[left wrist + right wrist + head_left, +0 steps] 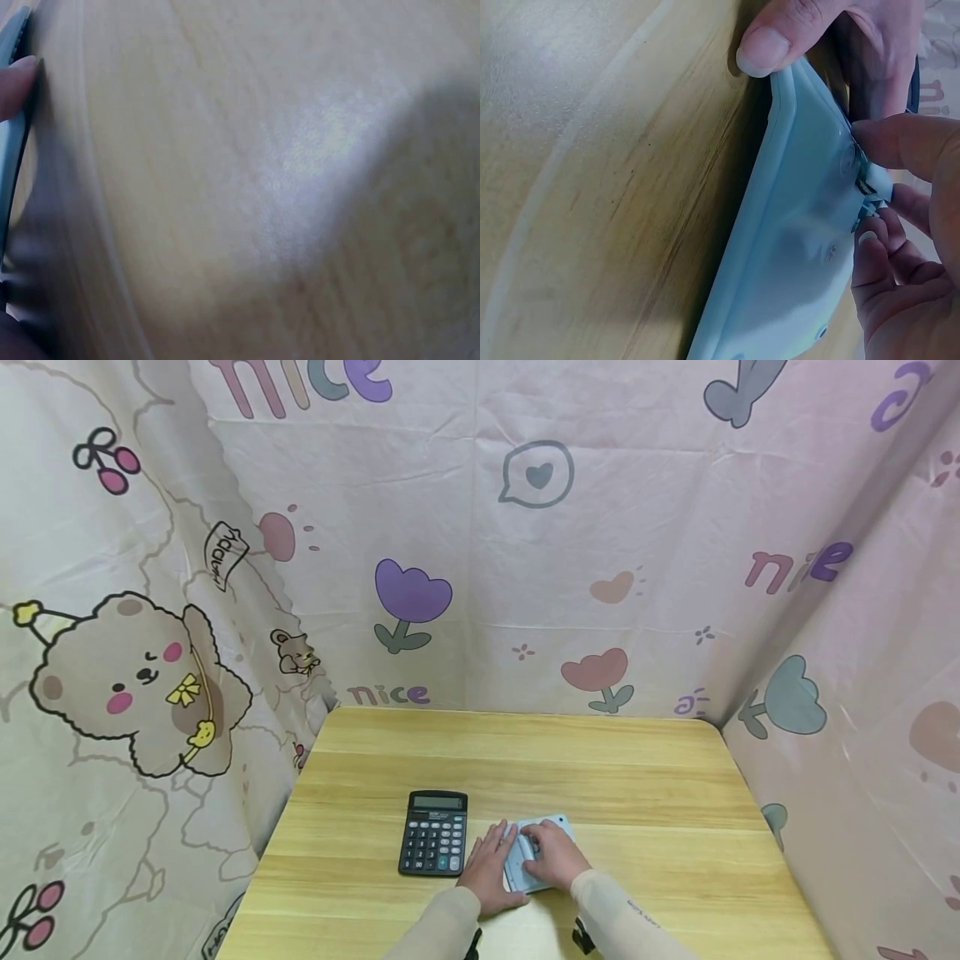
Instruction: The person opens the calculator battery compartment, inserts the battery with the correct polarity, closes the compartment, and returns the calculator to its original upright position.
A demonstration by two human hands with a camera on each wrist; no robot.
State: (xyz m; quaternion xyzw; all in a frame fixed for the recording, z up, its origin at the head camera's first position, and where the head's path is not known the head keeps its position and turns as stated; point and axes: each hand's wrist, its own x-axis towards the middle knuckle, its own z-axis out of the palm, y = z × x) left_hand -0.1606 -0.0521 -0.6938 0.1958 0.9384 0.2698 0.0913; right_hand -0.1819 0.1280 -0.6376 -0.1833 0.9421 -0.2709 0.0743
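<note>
A light-blue calculator (519, 870) seems to lie face down on the table, with screw holes in its back in the right wrist view. My left hand (489, 870) holds its left side, fingers along the edge and thumb (769, 49) at a near corner. Over the calculator's back, my right hand (557, 853) pinches a small light-blue piece, likely the battery cover (881, 187), at an opening with metal contacts. My fingers partly hide that opening. In the left wrist view only a fingertip (16, 86) shows at the calculator's edge.
Left of my hands lies a black calculator (433, 833), keys up. The wood-grain table (637, 777) ends at a patterned curtain (480, 635) behind it, with more curtain on both sides.
</note>
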